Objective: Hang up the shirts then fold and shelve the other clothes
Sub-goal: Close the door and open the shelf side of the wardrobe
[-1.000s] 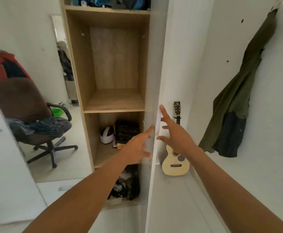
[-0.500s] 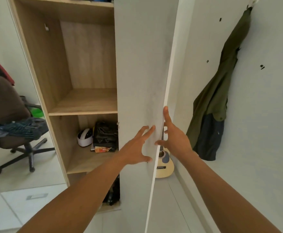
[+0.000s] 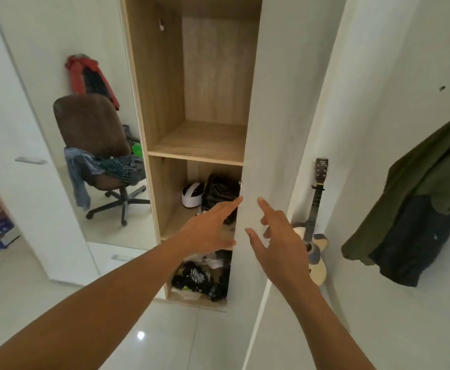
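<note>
Head view: door-handling step at wardrobe, no garment in hand yet.
Flat-fingered left hand, fingertips against inner edge of white wardrobe door; right hand spread in front of door face, contact unclear; neither gripping anything. Heap of clothes well apart on office chair at left, red garment above its backrest; more clothes bundled in bottom compartment; green jacket hanging on right wall, guitar beside door. Judged as access prep: door to be swung clear of shelf, then a turn to the chair to pick out shirts for hanging.
</note>
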